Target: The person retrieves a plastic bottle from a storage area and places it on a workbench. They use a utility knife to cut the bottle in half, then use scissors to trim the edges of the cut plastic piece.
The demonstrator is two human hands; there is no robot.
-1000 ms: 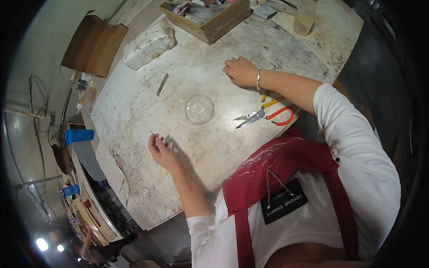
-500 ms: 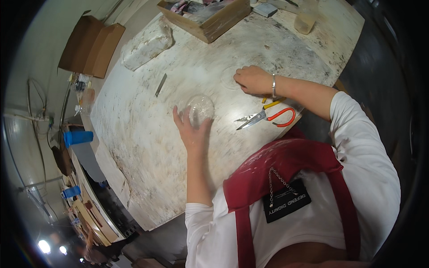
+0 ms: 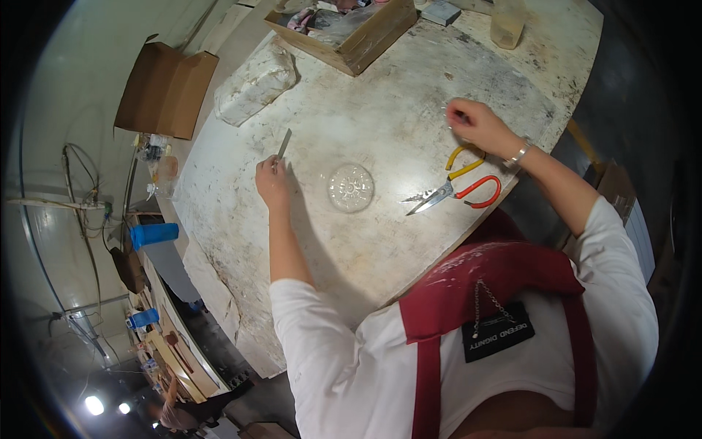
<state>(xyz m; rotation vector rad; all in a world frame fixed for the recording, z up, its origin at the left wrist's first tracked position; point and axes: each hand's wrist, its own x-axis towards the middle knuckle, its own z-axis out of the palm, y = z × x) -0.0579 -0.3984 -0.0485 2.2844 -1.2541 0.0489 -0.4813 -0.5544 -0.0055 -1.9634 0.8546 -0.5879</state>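
Observation:
My left hand (image 3: 273, 184) is closed around the lower end of a narrow, flat grey metal strip (image 3: 285, 141), which points away from me; it may be a blade. A clear, round glass-like disc (image 3: 350, 188) with a moulded pattern lies flat on the table, to the right of that hand. My right hand (image 3: 475, 126) is curled above the table on the right, with the fingers pinched and partly blurred. A faint clear edge shows beside its fingertips, but I cannot make out the thing. Scissors (image 3: 444, 194) with one yellow and one red handle lie open just below it.
A white-wrapped block (image 3: 256, 88) and a shallow box of mixed items (image 3: 358, 55) stand at the far side. Behind them are a small grey block (image 3: 441, 12) and a clear cup (image 3: 507, 29). An opened brown carton (image 3: 164, 88) sits left of the worn white table (image 3: 365, 256).
My left hand has let go of the clear disc and taken hold of the grey strip. My right hand has moved right, and the faint clear ring beside it no longer shows on the table.

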